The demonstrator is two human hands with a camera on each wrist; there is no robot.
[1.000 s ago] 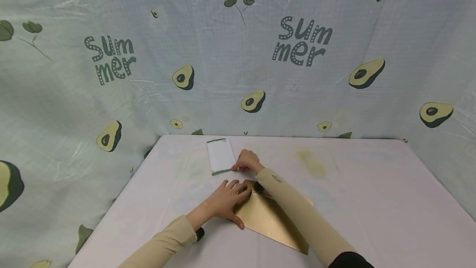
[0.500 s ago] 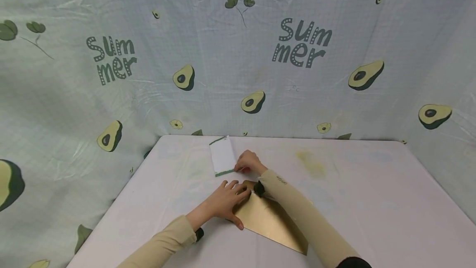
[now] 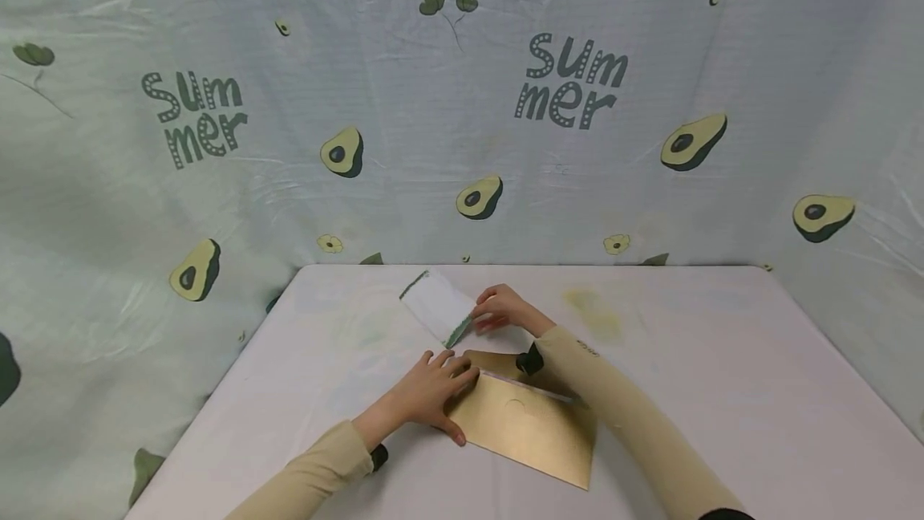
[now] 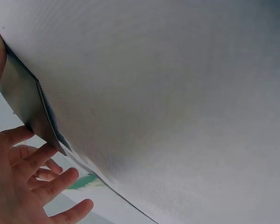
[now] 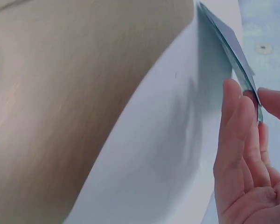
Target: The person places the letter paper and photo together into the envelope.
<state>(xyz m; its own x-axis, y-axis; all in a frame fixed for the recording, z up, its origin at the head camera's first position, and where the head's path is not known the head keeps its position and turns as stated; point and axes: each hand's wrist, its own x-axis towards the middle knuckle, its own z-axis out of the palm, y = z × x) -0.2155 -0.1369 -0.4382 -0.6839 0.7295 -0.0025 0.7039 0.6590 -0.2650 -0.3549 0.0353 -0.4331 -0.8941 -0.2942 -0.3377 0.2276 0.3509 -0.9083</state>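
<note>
My right hand (image 3: 505, 309) pinches a white card with green-patterned ends (image 3: 435, 305) by its right-hand corner. In the right wrist view the card (image 5: 231, 51) shows nearly edge-on between thumb and fingertips. Closer to me lies a gold envelope (image 3: 534, 433), its flap (image 3: 498, 361) unfolded toward the far side. My left hand (image 3: 427, 393) rests over the envelope's left end, fingers spread and thumb at the near corner. The left wrist view has those fingers (image 4: 39, 161) against the envelope's short edge (image 4: 35, 107).
A pale cloth with a faint yellow patch (image 3: 592, 311) covers the table (image 3: 707, 375). Behind it hangs a light curtain (image 3: 404, 87) printed with avocados and the word "summer". Dark bands sit at both wrists.
My right hand has moved right and turned the card, which now slants with its near end raised toward the fingers. The left hand and envelope have kept their places; more of the envelope shows.
</note>
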